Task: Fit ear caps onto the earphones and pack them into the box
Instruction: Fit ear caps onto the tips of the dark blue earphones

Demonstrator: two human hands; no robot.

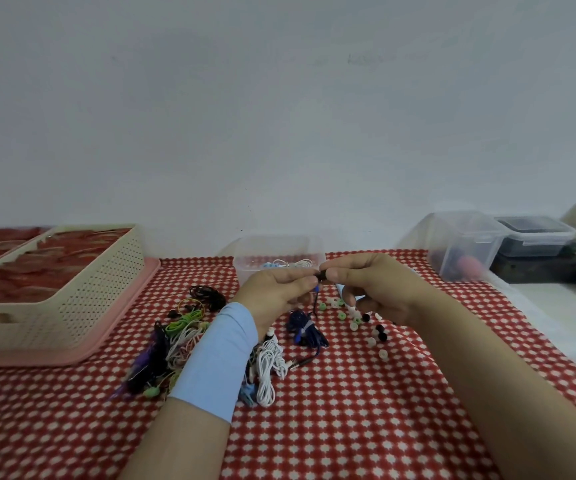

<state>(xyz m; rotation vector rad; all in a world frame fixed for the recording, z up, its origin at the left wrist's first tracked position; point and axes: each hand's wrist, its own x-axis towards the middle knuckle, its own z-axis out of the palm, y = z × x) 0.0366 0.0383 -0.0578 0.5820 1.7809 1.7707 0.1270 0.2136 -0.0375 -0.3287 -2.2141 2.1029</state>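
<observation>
A person's two hands meet above the middle of a surface (348,410) covered in red-and-white patterned cloth, toward its far edge. The left hand (279,289), its wrist in a pale blue sleeve (217,362), has its fingers (300,284) curled round a blue earphone (317,289), whose dark blue cable bundle (305,329) hangs down to the cloth just below. The right hand (376,285) pinches a black ear cap (322,276) between thumb and fingers (342,271), holding it against the tip of the earphone; whether the cap is seated cannot be told. Just behind the hands, at the far edge of the surface, stands a clear box (279,247) with white and pale blue earphones inside. Loose ear caps (355,323) in green, white and black lie scattered on the cloth under the right hand. A tangled pile of earphones (182,341) in green, yellow, black, purple and white lies beside the left forearm, toward the left edge, with a white earphone bundle (269,365) on the forearm's other side. At the far left corner a cream perforated basket (99,289) sits on a pink tray (113,337). Near the far right corner stand a clear container (466,247) and, beside it, a dark lidded container (535,237).
</observation>
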